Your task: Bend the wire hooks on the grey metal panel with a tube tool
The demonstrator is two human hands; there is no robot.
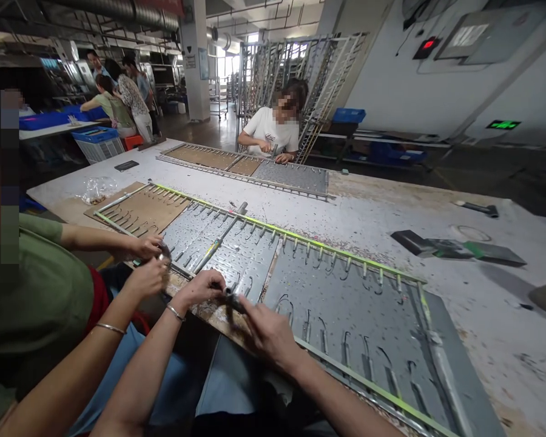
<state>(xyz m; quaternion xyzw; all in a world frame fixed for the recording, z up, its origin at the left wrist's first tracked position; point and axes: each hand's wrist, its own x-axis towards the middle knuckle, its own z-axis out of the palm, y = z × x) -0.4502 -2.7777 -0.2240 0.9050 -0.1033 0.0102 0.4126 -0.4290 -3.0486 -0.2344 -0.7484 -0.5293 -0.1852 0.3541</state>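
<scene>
My left hand, with a bracelet at the wrist, has its fingers pinched together over the near edge of a long metal frame. What they pinch is hidden or too small to make out. Close to its right, my right hand is closed around a dark metal tool with a rounded end pointing toward the left fingertips; its exact kind cannot be made out. Rows of small bent wire hooks in short pegs line both long sides of the frame. Grey perforated sheets lie beneath it.
Left of me, a co-worker's hands hold a metal tool. Another person works across the table at a second frame. A hammer-like tool, dark blocks and a plastic bag lie on the white table.
</scene>
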